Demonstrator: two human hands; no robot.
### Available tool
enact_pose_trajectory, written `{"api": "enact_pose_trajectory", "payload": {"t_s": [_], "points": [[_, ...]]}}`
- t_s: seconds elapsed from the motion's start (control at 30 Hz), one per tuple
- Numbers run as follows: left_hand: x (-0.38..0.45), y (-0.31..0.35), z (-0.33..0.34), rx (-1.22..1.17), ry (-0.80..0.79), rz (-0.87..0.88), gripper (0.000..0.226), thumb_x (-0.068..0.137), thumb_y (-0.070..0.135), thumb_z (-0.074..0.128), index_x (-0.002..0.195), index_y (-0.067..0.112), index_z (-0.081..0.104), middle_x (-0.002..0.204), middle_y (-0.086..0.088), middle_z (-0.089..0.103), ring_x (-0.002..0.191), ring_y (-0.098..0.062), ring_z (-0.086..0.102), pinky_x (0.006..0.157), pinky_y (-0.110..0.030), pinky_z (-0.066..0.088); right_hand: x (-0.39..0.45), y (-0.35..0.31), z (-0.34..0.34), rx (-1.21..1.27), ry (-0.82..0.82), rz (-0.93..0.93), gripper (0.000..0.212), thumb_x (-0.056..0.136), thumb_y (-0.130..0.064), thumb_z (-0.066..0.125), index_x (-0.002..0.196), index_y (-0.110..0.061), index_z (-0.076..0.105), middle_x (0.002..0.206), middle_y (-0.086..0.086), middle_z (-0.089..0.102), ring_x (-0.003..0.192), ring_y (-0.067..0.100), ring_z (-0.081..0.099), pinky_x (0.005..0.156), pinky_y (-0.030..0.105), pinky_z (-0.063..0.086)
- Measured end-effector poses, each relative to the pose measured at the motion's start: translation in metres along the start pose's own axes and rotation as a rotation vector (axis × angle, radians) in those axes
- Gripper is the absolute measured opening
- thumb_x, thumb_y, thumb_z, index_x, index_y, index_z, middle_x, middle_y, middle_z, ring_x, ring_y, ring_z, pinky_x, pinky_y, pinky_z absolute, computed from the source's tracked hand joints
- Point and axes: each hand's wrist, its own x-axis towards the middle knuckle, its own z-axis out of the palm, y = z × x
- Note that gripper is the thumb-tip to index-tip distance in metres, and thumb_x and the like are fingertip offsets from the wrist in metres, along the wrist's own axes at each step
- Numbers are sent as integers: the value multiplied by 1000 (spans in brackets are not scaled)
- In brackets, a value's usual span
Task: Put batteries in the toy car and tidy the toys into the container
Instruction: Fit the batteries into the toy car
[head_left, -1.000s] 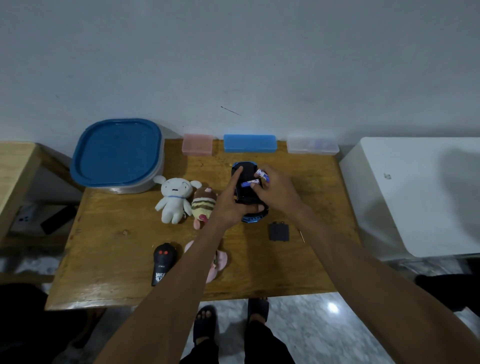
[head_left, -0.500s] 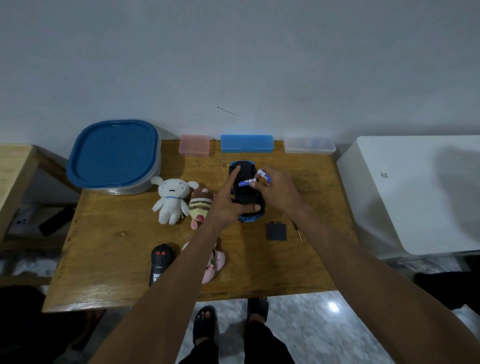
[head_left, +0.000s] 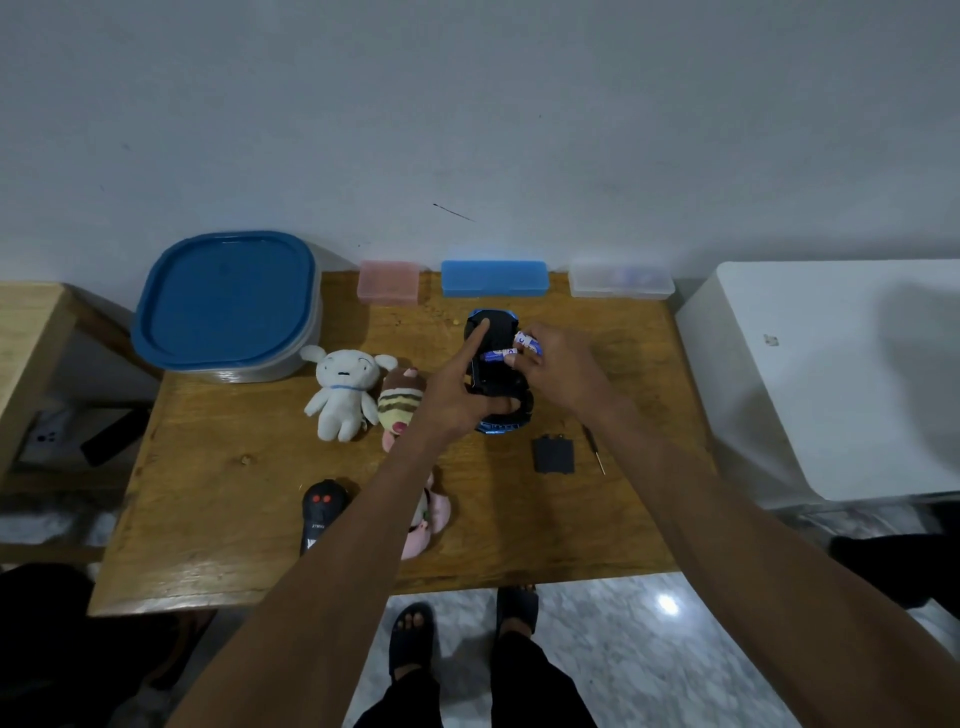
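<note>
I have the toy car (head_left: 496, 332) turned belly-up near the back of the wooden table (head_left: 218, 499), my left hand (head_left: 457, 400) pinning it down with the forefinger stretched along the underside and the thumb hooked over the near end. My right hand (head_left: 558, 371) pinches two batteries (head_left: 511, 351), one angled down into the open compartment, the other held just above it (neither looks seated yet, as far as I can judge).

So the job is early. The battery cover (head_left: 555, 453) lies off beside the small screwdriver (head_left: 594, 449), to the right of the car and nearer me, so it has yet to go back on. Nothing is tidied: the white plush (head_left: 340, 392), the striped plush (head_left: 402, 402), the pink plush (head_left: 434, 514) and the black remote (head_left: 319, 512) all lie loose on the table, and the container (head_left: 228, 306) at the back left has its blue lid on.

The batteries are purple and white, their print too small to read. The remote carries pale lettering I can't make out.
</note>
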Motion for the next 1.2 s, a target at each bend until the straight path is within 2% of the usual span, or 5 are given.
{"api": "enact_pose_trajectory", "payload": {"t_s": [0.3,0.53,0.63,0.9,1.2], "points": [[0,3,6,-21,-2,34,108,75,9,88,158,38,25,137,6,54,125,-17,58,102,-39,54,-6,-4,1,167,93,45,7,90,-13,72,89,-15,66,80,-1,65,75,14,63,63,28,49],[0,5,10,-90,-11,18,106,77,1,84,158,35,25,132,3,52,123,-20,58,88,-20,57,-5,-6,0,232,98,100,14,90,-17,71,80,-16,60,79,1,65,72,15,62,61,24,49],[0,9,11,-109,1,-13,107,76,2,85,158,37,25,135,-1,51,126,-20,54,85,-15,55,-7,-10,-1,566,234,299,18,96,-19,57,79,-12,56,67,-1,54,58,13,50,52,24,44],[-8,6,19,-57,-64,-46,112,72,14,90,157,44,25,144,-1,53,129,-22,56,102,-43,54,3,-34,4,1137,541,504,19,89,2,35,80,-14,39,57,-5,29,45,9,22,45,27,22],[-14,8,20,-124,-105,-59,107,75,0,84,157,38,27,140,7,51,125,-22,59,98,-46,56,-15,-50,21,622,477,345,28,87,12,40,102,-12,36,96,11,49,77,21,52,60,33,49]]}}
